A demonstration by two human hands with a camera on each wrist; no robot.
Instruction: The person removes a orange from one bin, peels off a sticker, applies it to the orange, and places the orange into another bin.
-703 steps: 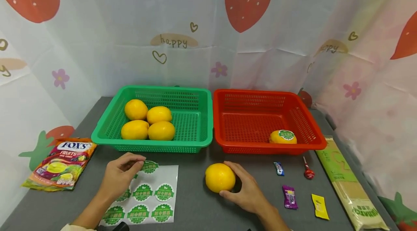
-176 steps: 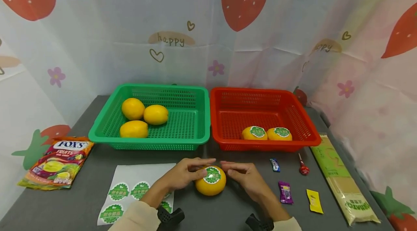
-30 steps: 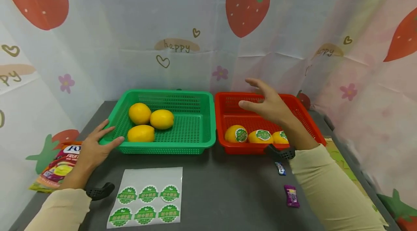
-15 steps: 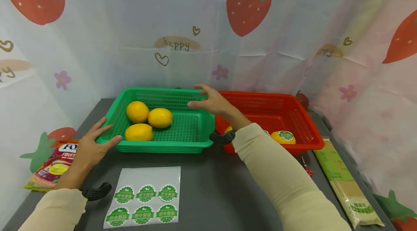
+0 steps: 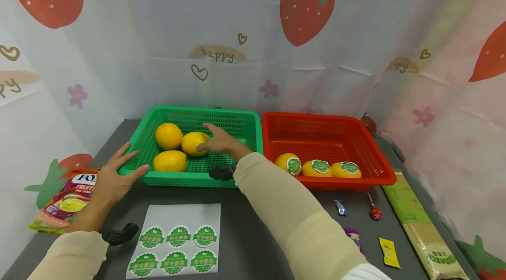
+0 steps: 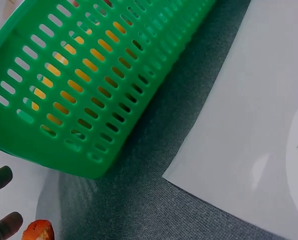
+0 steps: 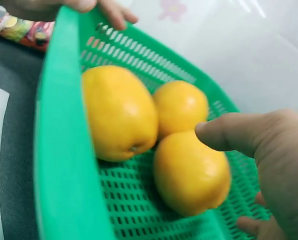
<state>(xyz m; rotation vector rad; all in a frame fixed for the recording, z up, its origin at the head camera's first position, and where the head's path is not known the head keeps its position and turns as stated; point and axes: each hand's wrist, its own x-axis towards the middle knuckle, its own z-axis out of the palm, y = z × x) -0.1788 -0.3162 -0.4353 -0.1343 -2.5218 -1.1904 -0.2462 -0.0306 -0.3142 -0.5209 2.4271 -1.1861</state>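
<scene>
A curtain (image 5: 253,12) printed with strawberries fills the top of the frame, above a grey table (image 5: 245,227). The green basket (image 5: 174,177) sits left of centre, the red basket (image 5: 308,146) right of it. A sheet of stickers (image 5: 182,216) lies lower left, a long packet (image 5: 423,227) lower right, a Fox's bag (image 5: 65,205) far left, partly hidden. The left hand (image 5: 112,179), fingers spread wide, rests on the green basket's left corner. The right hand (image 5: 223,141), thumb and fingers wide apart, is inside that basket by the nearest yellow fruit (image 5: 193,144); whether they touch I cannot tell. Two more yellow fruits (image 5: 170,161) lie beside it; three stickered fruits (image 5: 319,168) line the red basket's front. Smallest are the wrapped sweets (image 5: 389,253) and lollipop (image 5: 375,214), lower right
</scene>
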